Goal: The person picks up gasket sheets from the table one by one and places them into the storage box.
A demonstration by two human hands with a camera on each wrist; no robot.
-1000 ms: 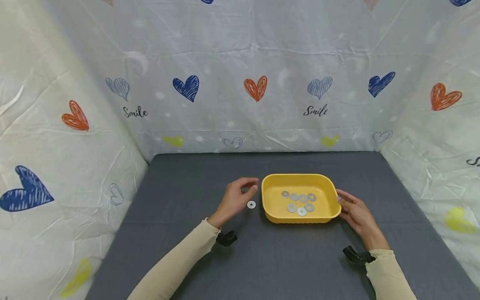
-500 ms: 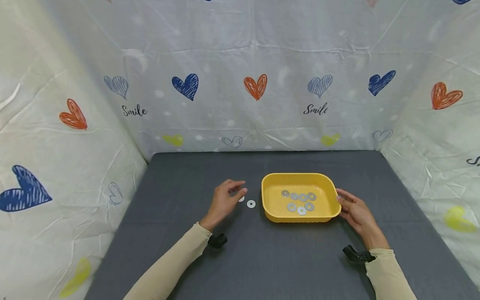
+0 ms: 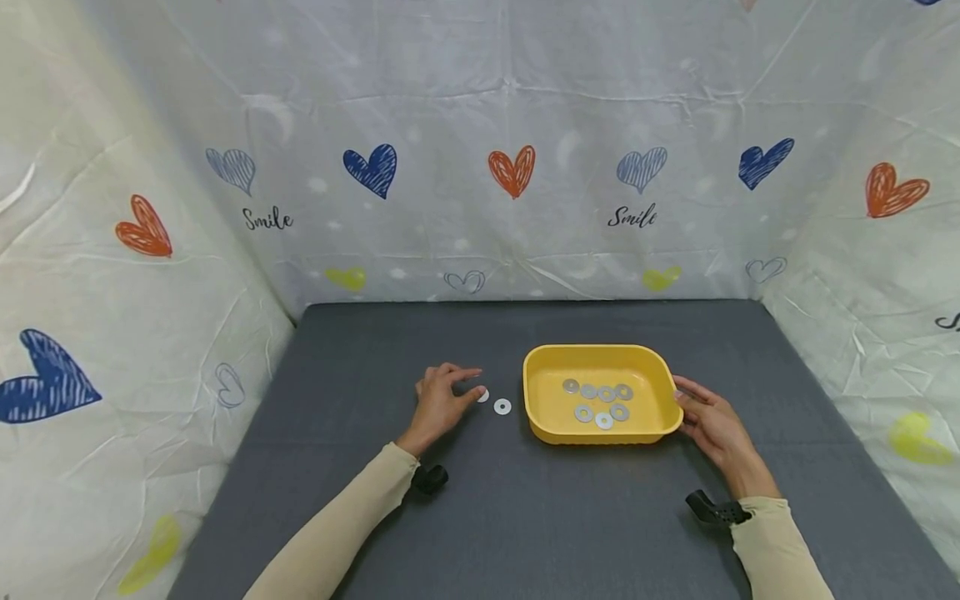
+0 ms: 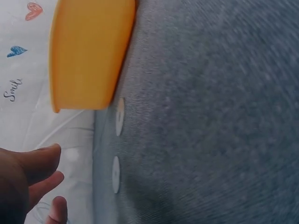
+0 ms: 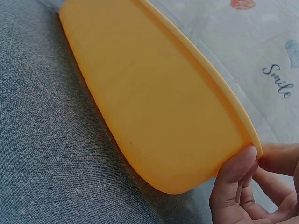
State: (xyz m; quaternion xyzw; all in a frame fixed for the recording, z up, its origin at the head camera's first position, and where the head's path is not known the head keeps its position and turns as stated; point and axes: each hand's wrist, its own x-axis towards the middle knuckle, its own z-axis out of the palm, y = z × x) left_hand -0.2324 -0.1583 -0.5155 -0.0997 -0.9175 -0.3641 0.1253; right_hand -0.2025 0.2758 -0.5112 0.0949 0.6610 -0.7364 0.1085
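Observation:
My left hand [image 3: 438,404] hovers over the dark cloth with thumb and fingers apart and nothing between them. Just by its thumb lies one flat metal washer [image 3: 484,396], partly hidden in the head view; a second washer [image 3: 502,407] lies to the right. The left wrist view shows both washers [image 4: 116,175] on the cloth, below the level of the fingers [image 4: 44,161]. At the right end of a yellow plastic tray [image 3: 536,421], my right hand [image 3: 716,429] pinches the rim between thumb [image 5: 238,163] and fingers. Several washers [image 3: 606,394] lie flat inside the tray.
Dark grey cloth [image 3: 555,525] covers the table. A pale curtain with printed hearts [image 3: 510,100] hangs behind the table's far edge and along both sides. Black straps [image 3: 429,480] sit at the wrists.
My left hand has drawn back left from beside the tray, uncovering a second washer on the cloth, and its fingers have spread. My right hand stays on the tray rim.

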